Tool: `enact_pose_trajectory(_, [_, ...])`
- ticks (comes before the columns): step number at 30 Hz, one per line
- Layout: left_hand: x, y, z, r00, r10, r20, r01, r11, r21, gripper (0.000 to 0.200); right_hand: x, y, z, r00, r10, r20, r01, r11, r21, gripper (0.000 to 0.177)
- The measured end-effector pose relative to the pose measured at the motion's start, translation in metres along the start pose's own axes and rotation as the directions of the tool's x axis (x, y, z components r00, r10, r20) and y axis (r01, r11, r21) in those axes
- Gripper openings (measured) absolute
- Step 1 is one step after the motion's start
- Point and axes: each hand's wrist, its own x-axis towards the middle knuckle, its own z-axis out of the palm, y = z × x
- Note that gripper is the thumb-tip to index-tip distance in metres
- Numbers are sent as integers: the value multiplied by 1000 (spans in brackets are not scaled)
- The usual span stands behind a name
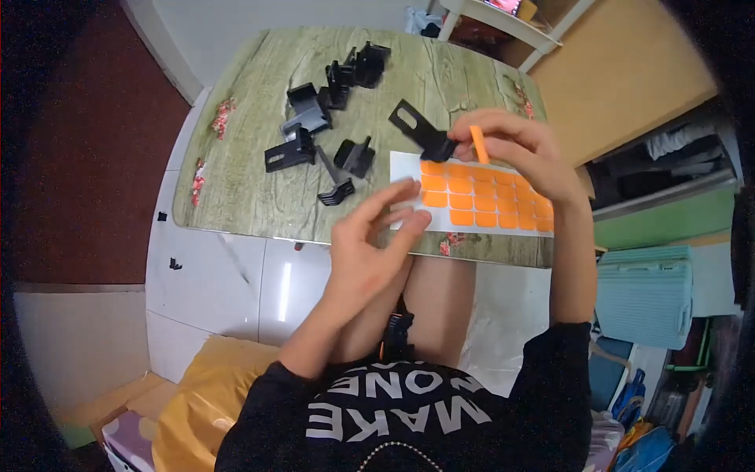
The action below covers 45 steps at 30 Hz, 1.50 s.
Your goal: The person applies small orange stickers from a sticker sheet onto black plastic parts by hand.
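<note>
A white sheet (pixel 405 167) with rows of orange rounded stickers (pixel 462 200) lies near the table's front edge. My right hand (pixel 523 149) is above its right part, fingers closed on a black slotted bracket (pixel 423 132) that points up and left. An orange sticker (pixel 479 145) stands on edge at the same fingers. My left hand (pixel 373 244) is at the sheet's left edge, fingers apart, holding nothing. Left of the sheet are a small black bracket (pixel 355 156) and several more black brackets (pixel 290 152), stretching toward the back of the table.
The marble-patterned table (pixel 252 185) spans the front. Black pieces (pixel 399 330) lie between my legs, and a small black part (pixel 174 264) is on the floor. A yellow bag (pixel 208 393) is at lower left, a teal case (pixel 645 295) at right.
</note>
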Motion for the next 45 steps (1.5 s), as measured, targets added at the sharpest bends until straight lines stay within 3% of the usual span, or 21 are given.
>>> enact_pose_trajectory(1, [4, 0, 4, 1000, -4, 3, 4, 1000, -7, 40, -8, -5, 6, 1000, 9, -26, -7, 997, 82, 20])
enact_pose_trajectory(3, [12, -1, 7, 992, 14, 126, 14, 976, -217, 41, -23, -10, 23, 999, 20, -43, -13, 986, 166, 21])
enact_pose_trajectory(5, [14, -2, 8, 971, 58, 230, 42, 913, -406, 43, -37, -6, 41, 991, -68, -114, 96, 961, 258, 23])
enact_pose_trajectory(6, [12, -3, 8, 973, 54, 224, 42, 914, -404, 43, -41, -3, 50, 982, -109, -151, 149, 946, 286, 24])
enact_pose_trajectory(10, [0, -12, 14, 954, 70, 293, 204, 564, -800, 51, -52, -7, 83, 943, -91, -319, 235, 863, 447, 21])
enact_pose_trajectory(11, [-2, -11, 14, 953, 61, 295, 211, 565, -798, 51, -56, -10, 83, 942, -84, -324, 232, 861, 452, 21])
enact_pose_trajectory(13, [-6, -3, 10, 946, 33, 321, 258, 520, -814, 51, -65, -22, 77, 887, -308, -343, 308, 950, -56, 18])
enact_pose_trajectory(15, [-10, 7, 7, 939, 7, 344, 301, 471, -829, 51, -71, -40, 72, 832, -501, -237, 312, 777, -547, 15])
enact_pose_trajectory(16, [-14, 11, 6, 940, -4, 342, 304, 468, -830, 51, -72, -55, 75, 852, -490, -185, 269, 712, -649, 13])
enact_pose_trajectory(17, [-21, 15, 6, 943, -33, 332, 299, 524, -797, 51, -72, -65, 80, 871, -473, -133, 229, 631, -741, 13])
enact_pose_trajectory(18, [-27, 20, 5, 945, -58, 321, 294, 578, -761, 51, -70, -62, 88, 874, -466, -134, 226, 636, -738, 13])
enact_pose_trajectory(20, [-35, 28, 5, 948, -106, 299, 289, 676, -678, 51, -66, -55, 105, 687, -726, 3, 271, 253, -929, 15])
enact_pose_trajectory(25, [-36, 33, 3, 937, -86, 338, 306, 667, -679, 50, -72, -56, 106, 674, -723, 153, 310, 89, -947, 20])
enact_pose_trajectory(31, [-35, 33, 0, 917, -96, 387, 339, 699, -629, 54, -75, -65, 112, 745, -666, -38, 248, 329, -911, 22])
enact_pose_trajectory(35, [-36, 28, -9, 877, -163, 451, 382, 806, -453, 55, -73, -53, 100, 544, -784, 299, 442, -35, -896, 24])
enact_pose_trajectory(36, [-37, 28, -10, 877, -164, 451, 383, 805, -453, 55, -74, -54, 101, 545, -783, 299, 443, -34, -896, 24])
enact_pose_trajectory(40, [-37, 27, -11, 854, -170, 492, 404, 812, -421, 55, -77, -65, 107, 670, -729, 139, 379, 175, -909, 25])
enact_pose_trajectory(41, [-37, 27, -10, 854, -170, 492, 404, 812, -421, 55, -79, -66, 108, 670, -729, 139, 379, 174, -909, 25])
enact_pose_trajectory(45, [-37, 28, -3, 892, 14, 451, 269, 786, -556, 55, -82, -71, 109, 756, -652, 59, 338, 311, -888, 27])
